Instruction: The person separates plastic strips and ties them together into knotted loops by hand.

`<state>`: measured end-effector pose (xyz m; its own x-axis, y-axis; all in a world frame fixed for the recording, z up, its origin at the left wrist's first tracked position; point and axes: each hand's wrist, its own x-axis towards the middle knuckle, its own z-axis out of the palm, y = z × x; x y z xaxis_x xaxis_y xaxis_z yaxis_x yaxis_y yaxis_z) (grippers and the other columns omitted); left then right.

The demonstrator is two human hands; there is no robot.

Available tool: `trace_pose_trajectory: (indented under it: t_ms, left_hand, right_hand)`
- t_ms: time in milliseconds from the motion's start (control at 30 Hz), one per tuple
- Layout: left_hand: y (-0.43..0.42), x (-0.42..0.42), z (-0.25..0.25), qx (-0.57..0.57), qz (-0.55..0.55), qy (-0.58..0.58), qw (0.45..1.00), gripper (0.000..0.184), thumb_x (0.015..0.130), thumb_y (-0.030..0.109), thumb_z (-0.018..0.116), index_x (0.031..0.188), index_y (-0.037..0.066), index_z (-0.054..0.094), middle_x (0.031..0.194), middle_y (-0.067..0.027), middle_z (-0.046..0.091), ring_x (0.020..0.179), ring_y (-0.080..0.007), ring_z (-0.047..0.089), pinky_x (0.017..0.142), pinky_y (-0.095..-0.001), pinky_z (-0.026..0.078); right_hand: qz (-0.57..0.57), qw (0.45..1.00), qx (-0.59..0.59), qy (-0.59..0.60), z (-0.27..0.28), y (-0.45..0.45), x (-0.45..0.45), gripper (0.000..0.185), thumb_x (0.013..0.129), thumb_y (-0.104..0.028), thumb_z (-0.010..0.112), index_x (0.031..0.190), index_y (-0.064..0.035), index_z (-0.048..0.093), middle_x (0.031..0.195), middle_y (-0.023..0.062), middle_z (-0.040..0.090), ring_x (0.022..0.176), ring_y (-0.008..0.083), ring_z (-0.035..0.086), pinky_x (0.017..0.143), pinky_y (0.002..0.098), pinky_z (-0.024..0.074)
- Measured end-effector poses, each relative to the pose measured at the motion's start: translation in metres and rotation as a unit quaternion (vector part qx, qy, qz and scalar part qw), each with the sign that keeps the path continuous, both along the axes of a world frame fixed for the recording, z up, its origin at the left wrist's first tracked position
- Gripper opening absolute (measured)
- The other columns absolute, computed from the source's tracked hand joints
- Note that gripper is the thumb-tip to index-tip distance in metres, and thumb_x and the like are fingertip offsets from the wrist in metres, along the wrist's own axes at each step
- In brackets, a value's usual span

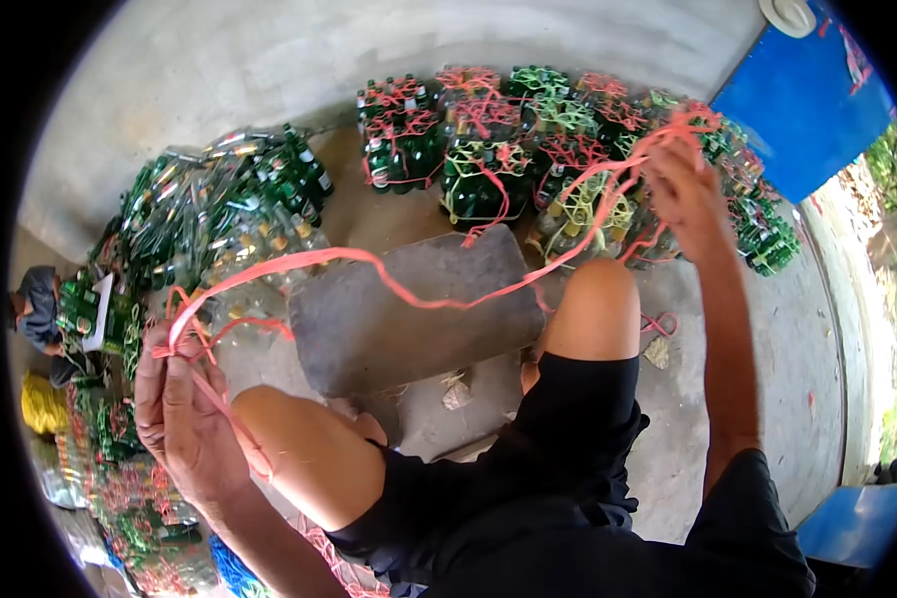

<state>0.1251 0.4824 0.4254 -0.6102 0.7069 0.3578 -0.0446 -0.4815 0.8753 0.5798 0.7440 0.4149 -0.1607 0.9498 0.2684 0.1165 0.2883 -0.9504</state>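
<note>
A long pink plastic strand (pixel 409 289) hangs in a loose curve between my two raised hands, above a dark slab (pixel 409 349) on the floor. At the left, my left hand (pixel 189 419) pinches a knotted part of the strand between thumb and fingers, with loose ends dangling below. My right hand (pixel 683 189) is raised at the upper right, its fingers closed on a bunch of the same strand; it is slightly blurred. Behind the slab stand bundles of green bottles (pixel 399 149) tied with pink and green strands.
Loose bottles (pixel 219 209) lie piled at the left by the wall. Another person (pixel 40 309) is at the far left edge, near a yellow cloth (pixel 45 404). A blue panel (pixel 807 105) leans at the upper right. Pink strands (pixel 339 563) lie below my left leg.
</note>
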Motion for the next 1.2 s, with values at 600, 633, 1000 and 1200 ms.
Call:
trace_pose_trajectory:
  t_ms: [600, 633, 1000, 1200]
  left_hand:
    - [0.061, -0.004, 0.024, 0.042, -0.042, -0.024, 0.998, 0.032, 0.103, 0.006, 0.059, 0.133, -0.004, 0.06, 0.126, -0.0175, 0.069, 0.119, -0.0212, 0.067, 0.092, -0.0334, 0.06]
    - [0.063, 0.001, 0.023, 0.033, -0.053, -0.025, 0.998, 0.031, 0.102, 0.006, 0.06, 0.132, -0.003, 0.062, 0.124, -0.017, 0.07, 0.118, -0.0204, 0.068, 0.091, -0.0326, 0.06]
    - [0.06, 0.064, -0.04, -0.057, -0.146, -0.024, 0.987, 0.024, 0.1, 0.001, 0.065, 0.123, -0.003, 0.069, 0.107, -0.0121, 0.074, 0.095, -0.0182, 0.07, 0.086, -0.0322, 0.056]
    - [0.053, 0.066, -0.058, -0.062, -0.176, -0.089, 0.978, 0.026, 0.1, 0.002, 0.065, 0.125, -0.004, 0.067, 0.105, -0.0124, 0.075, 0.094, -0.0164, 0.069, 0.085, -0.0304, 0.055]
  right_hand:
    - [0.071, 0.987, -0.121, -0.083, -0.038, 0.001, -0.023, 0.018, 0.101, -0.017, 0.062, 0.112, -0.0053, 0.071, 0.074, -0.0062, 0.056, 0.051, -0.0008, 0.032, 0.045, 0.0212, 0.0222]
    - [0.064, 0.985, -0.12, -0.103, -0.037, -0.001, -0.027, 0.018, 0.101, -0.017, 0.062, 0.112, -0.0056, 0.072, 0.074, -0.0063, 0.056, 0.052, -0.0008, 0.034, 0.046, 0.021, 0.0228]
    - [0.194, 0.935, -0.068, -0.29, -0.092, 0.013, -0.092, 0.016, 0.095, -0.004, 0.065, 0.109, 0.0025, 0.07, 0.094, 0.0043, 0.07, 0.084, 0.0102, 0.063, 0.077, 0.0285, 0.0519]
    - [0.157, 0.904, 0.186, -0.352, -0.098, -0.002, -0.112, 0.02, 0.092, 0.001, 0.065, 0.112, 0.0039, 0.067, 0.097, 0.011, 0.067, 0.092, 0.0185, 0.066, 0.083, 0.0316, 0.0522]
